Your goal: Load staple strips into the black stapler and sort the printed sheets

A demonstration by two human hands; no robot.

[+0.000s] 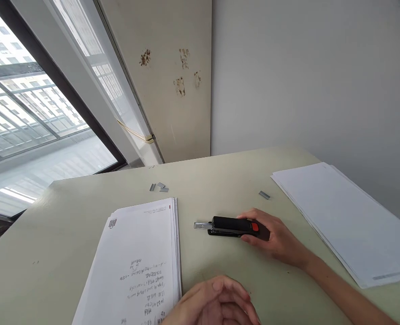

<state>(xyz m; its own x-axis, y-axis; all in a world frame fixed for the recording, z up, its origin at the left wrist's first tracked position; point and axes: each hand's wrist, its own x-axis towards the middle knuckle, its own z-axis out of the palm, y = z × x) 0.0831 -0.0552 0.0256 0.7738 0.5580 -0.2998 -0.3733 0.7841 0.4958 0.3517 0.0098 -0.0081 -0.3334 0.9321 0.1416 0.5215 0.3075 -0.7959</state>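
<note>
Right hand (277, 234): thumb and fingers clasped about rear of black stapler (234, 225), metal rail (202, 225) protruding | Left hand (216, 301): loosely cupped, part-open, near paper stack (135, 243).

In the right grip (277, 237), a stapler (234, 224) on the counter (220, 176). Nearer and more to the left, the left grip (216, 300). Left of both grips, a pile of written pages (135, 248). Right of the right grip, another paper pile (342, 216). Just past the right grip, one staple strip (264, 195). Farther off, left of both grips, three small strips (164, 190) behind the written pages.
</note>
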